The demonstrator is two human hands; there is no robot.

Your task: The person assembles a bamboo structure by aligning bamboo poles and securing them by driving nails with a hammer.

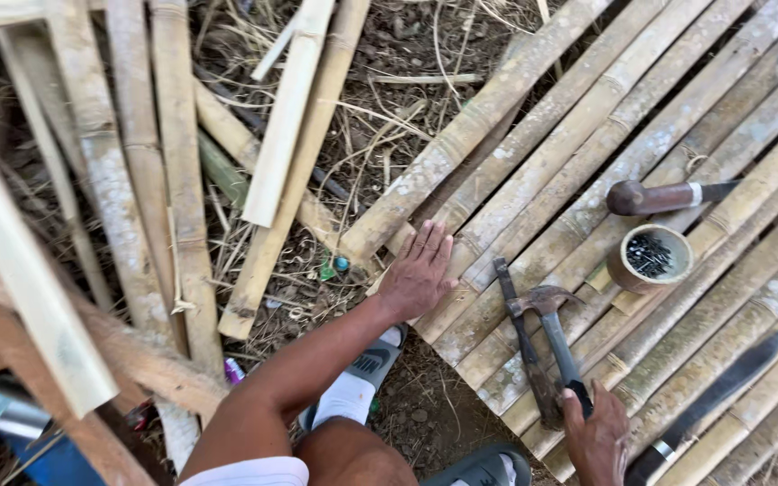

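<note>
- Left hand [418, 270] is lying flat at frame centre, palm down, fingers together and pointing toward the upper right.
- Left forearm is running diagonally from the lower left up to the wrist, elbow bent near the bottom edge.
- Right hand [598, 436] is sitting at the bottom edge, right of centre, fingers curled closed in a grip, knuckles facing up.
- Right forearm is out of frame.

Bright, even daylight falls on the bamboo slat platform [641, 180], whose pale poles shine without harsh glare. Shadows beside it, under the loose poles, are soft. Left of the platform, the nearest poles blur and bend toward the frame's edge.
</note>
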